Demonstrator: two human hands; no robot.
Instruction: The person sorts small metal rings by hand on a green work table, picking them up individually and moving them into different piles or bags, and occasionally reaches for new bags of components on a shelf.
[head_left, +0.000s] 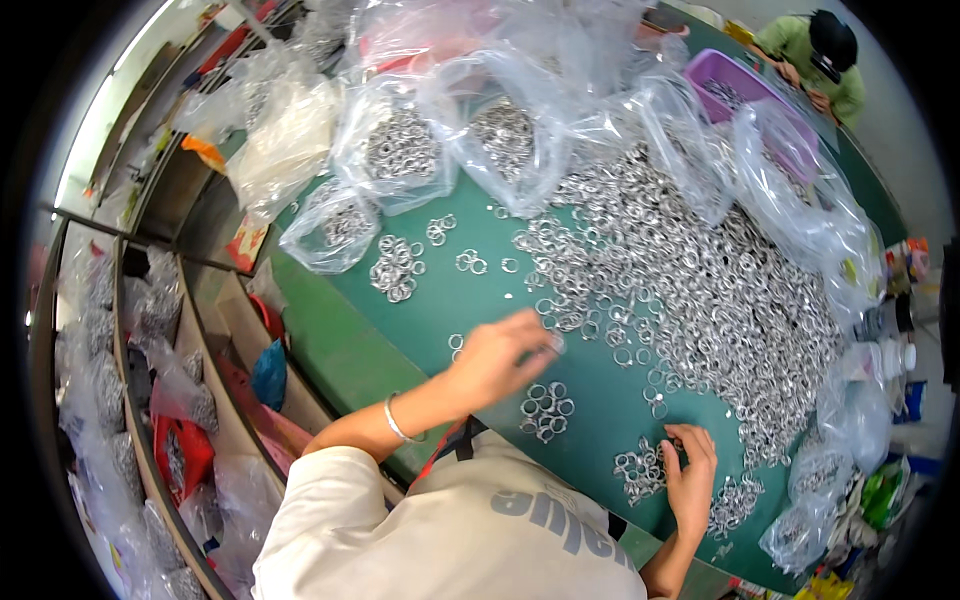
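- Over the dark green tabletop (590,400), the left hand (505,350) hovers, fingers bent and blurred, a shiny bangle (391,418) on that wrist.
- Right at its fingertips, a small silver ring (557,344)! Whether it's pinched or merely beneath them, I can't tell.
- Down near the table edge, the right hand (690,470) has its thumb and fingers curved apart, right up against a small ring pile (638,472); any grip is too unclear to call.
- Just beside that hand, another ring cluster (735,505); nearer the left hand, a loose ring group (547,412).
- And what a spread: the great ring heap (700,290) sprawls across the right side of the table!
- Behind, clear plastic bags (400,150) bulge with rings, a purple tub (758,90) stands far right, and a co-worker (850,95) in light green sits beyond.
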